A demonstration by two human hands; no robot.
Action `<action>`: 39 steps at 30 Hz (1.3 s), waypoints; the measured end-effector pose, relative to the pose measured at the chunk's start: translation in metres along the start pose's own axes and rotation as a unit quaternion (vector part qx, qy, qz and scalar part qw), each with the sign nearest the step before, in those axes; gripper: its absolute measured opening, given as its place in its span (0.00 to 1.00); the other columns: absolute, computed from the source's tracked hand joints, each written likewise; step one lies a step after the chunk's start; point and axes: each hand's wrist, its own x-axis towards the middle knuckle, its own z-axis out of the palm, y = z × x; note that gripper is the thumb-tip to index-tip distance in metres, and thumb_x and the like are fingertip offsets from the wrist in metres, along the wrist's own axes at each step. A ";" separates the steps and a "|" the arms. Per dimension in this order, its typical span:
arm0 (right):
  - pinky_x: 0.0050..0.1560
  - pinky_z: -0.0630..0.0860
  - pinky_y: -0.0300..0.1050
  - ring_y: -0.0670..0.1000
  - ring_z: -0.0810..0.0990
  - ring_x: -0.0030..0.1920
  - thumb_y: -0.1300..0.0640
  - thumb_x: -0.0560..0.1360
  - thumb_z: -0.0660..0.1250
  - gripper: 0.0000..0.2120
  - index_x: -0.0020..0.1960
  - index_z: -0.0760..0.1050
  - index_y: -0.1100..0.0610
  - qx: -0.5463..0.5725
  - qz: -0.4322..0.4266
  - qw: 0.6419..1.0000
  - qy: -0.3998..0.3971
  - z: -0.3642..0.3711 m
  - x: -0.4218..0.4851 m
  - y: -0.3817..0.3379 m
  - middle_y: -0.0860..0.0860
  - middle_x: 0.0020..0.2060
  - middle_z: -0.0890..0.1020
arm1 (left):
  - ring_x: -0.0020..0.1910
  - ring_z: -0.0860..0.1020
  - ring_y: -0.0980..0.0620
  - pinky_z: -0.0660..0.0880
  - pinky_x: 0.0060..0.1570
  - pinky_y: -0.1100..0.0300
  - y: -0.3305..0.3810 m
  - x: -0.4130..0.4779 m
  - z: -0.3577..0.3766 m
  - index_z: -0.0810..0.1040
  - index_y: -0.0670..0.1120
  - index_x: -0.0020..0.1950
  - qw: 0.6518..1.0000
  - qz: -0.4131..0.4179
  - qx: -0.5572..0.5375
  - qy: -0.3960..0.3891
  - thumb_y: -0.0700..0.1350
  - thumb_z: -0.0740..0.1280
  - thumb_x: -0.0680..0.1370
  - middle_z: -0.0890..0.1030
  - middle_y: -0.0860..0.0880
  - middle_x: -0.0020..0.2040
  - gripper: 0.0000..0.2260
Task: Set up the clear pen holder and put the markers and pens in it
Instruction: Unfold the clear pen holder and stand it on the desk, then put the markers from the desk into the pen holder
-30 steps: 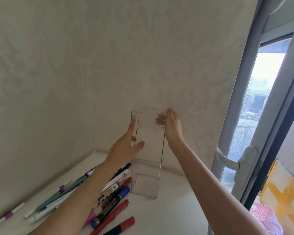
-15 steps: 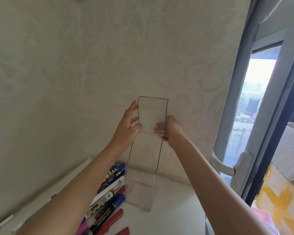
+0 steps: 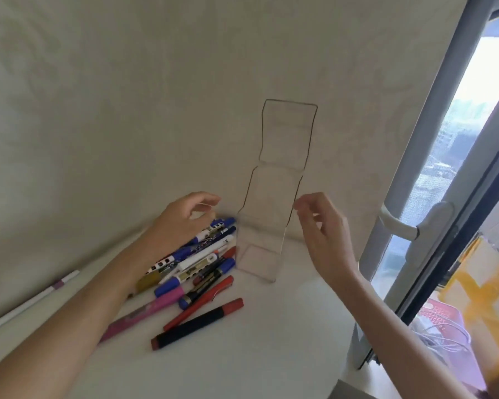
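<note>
The clear pen holder (image 3: 274, 197) stands on the white tabletop (image 3: 257, 341), its tall back panel resting against the pale wall (image 3: 127, 96) and its open pocket at the bottom facing the person; this placement, by judgement, lets the wall brace the panel so the pocket stays upright for loading. The holder is transparent sheet material, visible mainly by its thin dark outline, with stepped folds across the panel and a square base; the pocket appears empty. Just to its left lies a loose pile of markers and pens (image 3: 196, 272), blue, white, red, pink and black, with one black marker with red ends (image 3: 198, 323) nearest the person and one thin white pen (image 3: 29, 303) well apart at far left. The left hand (image 3: 182, 220) hovers over the pile, fingers loosely curled and holding nothing visible, probably positioned for a first pick. The right hand (image 3: 323, 234) is just beside the holder's right edge, fingers partly spread and empty; contact with the edge cannot be confirmed
</note>
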 end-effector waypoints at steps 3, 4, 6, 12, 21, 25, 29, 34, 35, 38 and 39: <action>0.45 0.71 0.34 0.43 0.75 0.44 0.59 0.77 0.59 0.05 0.49 0.74 0.56 -0.050 -0.084 0.980 -0.173 0.026 -0.047 0.008 0.48 0.44 0.79 | 0.55 0.75 0.59 0.70 0.56 0.63 -0.027 -0.048 0.005 0.76 0.50 0.58 0.997 -0.039 0.065 0.000 0.43 0.65 0.75 0.77 0.55 0.57 0.12; 0.48 0.71 0.36 0.45 0.75 0.48 0.58 0.77 0.60 0.06 0.52 0.73 0.55 -0.071 -0.083 0.966 -0.233 0.036 -0.059 0.014 0.48 0.47 0.78 | 0.52 0.76 0.58 0.71 0.55 0.62 -0.035 -0.061 0.009 0.77 0.49 0.56 0.995 -0.051 0.080 -0.006 0.43 0.66 0.75 0.78 0.55 0.55 0.11; 0.55 0.70 0.42 0.48 0.73 0.56 0.58 0.77 0.61 0.10 0.58 0.73 0.53 -0.108 -0.069 0.939 -0.321 0.055 -0.076 0.027 0.49 0.53 0.77 | 0.49 0.76 0.57 0.74 0.55 0.56 -0.048 -0.081 0.020 0.78 0.50 0.53 0.992 -0.071 0.101 -0.020 0.44 0.67 0.74 0.78 0.55 0.51 0.08; 0.53 0.72 0.48 0.53 0.75 0.51 0.57 0.74 0.65 0.10 0.55 0.75 0.55 -0.140 -0.125 0.921 -0.341 0.073 -0.094 0.043 0.52 0.50 0.80 | 0.48 0.73 0.56 0.65 0.42 0.64 -0.050 -0.104 0.040 0.78 0.53 0.48 0.971 -0.038 0.233 0.027 0.51 0.68 0.72 0.73 0.57 0.47 0.06; 0.49 0.75 0.33 0.39 0.79 0.44 0.67 0.73 0.66 0.13 0.45 0.76 0.48 0.077 0.090 0.932 -0.344 0.048 -0.088 0.046 0.45 0.43 0.80 | 0.43 0.72 0.56 0.69 0.37 0.64 -0.028 -0.101 0.052 0.77 0.51 0.50 0.932 -0.068 0.355 -0.010 0.57 0.67 0.71 0.71 0.53 0.51 0.13; 0.46 0.76 0.37 0.43 0.80 0.42 0.70 0.72 0.66 0.11 0.48 0.77 0.56 0.179 0.156 0.940 -0.246 0.029 -0.085 0.040 0.51 0.40 0.80 | 0.39 0.72 0.58 0.68 0.33 0.67 -0.025 -0.099 0.053 0.79 0.50 0.47 0.941 -0.115 0.317 -0.019 0.53 0.67 0.72 0.76 0.55 0.48 0.08; 0.46 0.80 0.44 0.47 0.80 0.40 0.74 0.72 0.63 0.15 0.54 0.72 0.62 0.280 0.154 0.937 -0.139 0.004 -0.066 0.019 0.54 0.40 0.77 | 0.32 0.71 0.58 0.64 0.31 0.62 -0.012 -0.099 0.014 0.80 0.53 0.38 0.975 -0.160 0.150 -0.038 0.50 0.70 0.71 0.78 0.54 0.35 0.03; 0.49 0.79 0.44 0.45 0.80 0.42 0.73 0.73 0.63 0.19 0.58 0.65 0.57 0.290 0.054 0.954 0.054 -0.028 -0.014 -0.016 0.55 0.44 0.77 | 0.38 0.80 0.51 0.76 0.40 0.64 0.031 -0.061 -0.007 0.81 0.50 0.42 0.987 -0.107 -0.111 0.044 0.45 0.68 0.73 0.83 0.47 0.40 0.02; 0.49 0.78 0.42 0.45 0.80 0.42 0.72 0.74 0.63 0.19 0.58 0.64 0.54 0.270 0.038 0.958 0.091 -0.031 -0.004 -0.021 0.56 0.45 0.77 | 0.40 0.81 0.52 0.76 0.41 0.64 0.041 -0.048 -0.002 0.80 0.50 0.43 0.986 -0.093 -0.126 0.052 0.45 0.67 0.74 0.83 0.49 0.41 0.03; 0.41 0.73 0.34 0.47 0.81 0.43 0.69 0.74 0.62 0.17 0.56 0.64 0.51 0.165 -0.010 0.978 0.129 -0.030 0.021 -0.024 0.57 0.48 0.78 | 0.43 0.82 0.53 0.76 0.43 0.62 0.062 -0.008 0.021 0.78 0.50 0.42 0.988 -0.049 -0.132 0.064 0.44 0.66 0.74 0.82 0.50 0.43 0.02; 0.40 0.72 0.33 0.49 0.81 0.43 0.69 0.74 0.62 0.17 0.55 0.64 0.50 0.134 -0.020 0.983 0.120 -0.026 0.027 -0.021 0.56 0.48 0.78 | 0.43 0.81 0.53 0.76 0.45 0.60 0.066 0.004 0.030 0.78 0.50 0.43 0.990 -0.033 -0.118 0.072 0.44 0.67 0.74 0.82 0.50 0.42 0.02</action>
